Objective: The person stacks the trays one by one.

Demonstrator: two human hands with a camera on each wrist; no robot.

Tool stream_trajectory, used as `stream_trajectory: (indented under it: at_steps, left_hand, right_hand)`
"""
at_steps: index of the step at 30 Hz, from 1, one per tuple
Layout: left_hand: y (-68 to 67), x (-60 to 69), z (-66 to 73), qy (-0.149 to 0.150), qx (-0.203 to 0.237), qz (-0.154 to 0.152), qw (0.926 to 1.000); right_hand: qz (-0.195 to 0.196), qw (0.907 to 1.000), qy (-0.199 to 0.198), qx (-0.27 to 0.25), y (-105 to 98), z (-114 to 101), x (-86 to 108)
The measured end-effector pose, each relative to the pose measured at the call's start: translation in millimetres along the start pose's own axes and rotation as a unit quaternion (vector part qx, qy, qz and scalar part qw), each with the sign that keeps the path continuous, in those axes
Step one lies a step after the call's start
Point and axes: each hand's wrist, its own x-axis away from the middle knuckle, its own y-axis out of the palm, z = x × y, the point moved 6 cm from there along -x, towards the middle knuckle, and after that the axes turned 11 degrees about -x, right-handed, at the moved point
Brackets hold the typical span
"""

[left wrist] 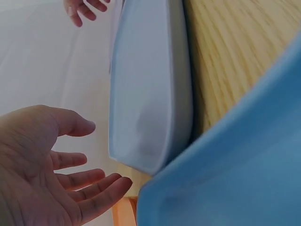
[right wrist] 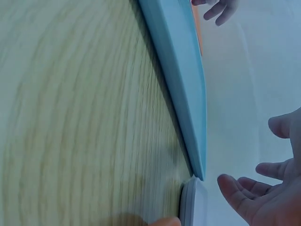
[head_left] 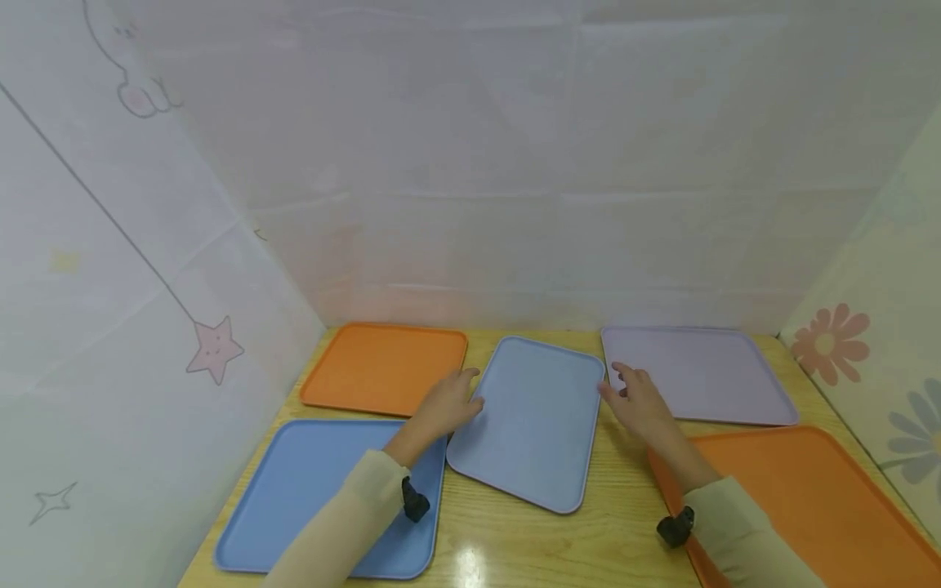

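A pale blue tray [head_left: 532,416] lies turned at an angle on the wooden table, between my two hands. My left hand [head_left: 447,404] hovers by its left edge, fingers spread and loosely bent. In the left wrist view, a gap shows between that hand [left wrist: 56,174] and the pale blue tray [left wrist: 141,89]. On the other side, my right hand [head_left: 638,406] hovers near the tray's right edge and the lavender tray's corner, thumb and fingers apart. The right wrist view shows this hand [right wrist: 273,183] holding nothing, clear of the tray rim [right wrist: 174,80].
An orange tray [head_left: 385,367] lies at the back left, with a blue tray [head_left: 309,482] in front of it. At the back right is a lavender tray [head_left: 698,376]; another orange tray [head_left: 801,490] lies before it. Patterned sheets [head_left: 551,163] wall the wooden table [head_left: 515,543].
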Motion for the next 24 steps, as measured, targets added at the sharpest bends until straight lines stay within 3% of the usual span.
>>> stream_trajectory:
  at_steps: [7, 15, 21, 24]
  left_hand:
    - [3.4, -6.8, 4.8, -0.009, 0.011, -0.04, 0.9991]
    - [11.2, -18.2, 0.2, -0.029, 0.004, -0.091, 0.9954]
    - [14.3, -23.5, -0.3, -0.019, -0.02, -0.111, 0.9934]
    - [14.9, -23.6, 1.1, -0.016, -0.03, -0.121, 0.9921]
  right_hand:
    - [-0.026, 0.9989, 0.029, -0.027, 10.7, -4.3, 6.6]
    - [-0.05, 0.9905, 0.098, -0.082, 24.4, 5.0, 16.2]
    - [-0.056, 0.9922, 0.099, -0.05, 35.9, 13.7, 18.3]
    - [-0.063, 0.9884, 0.117, -0.074, 42.0, 16.7, 19.4]
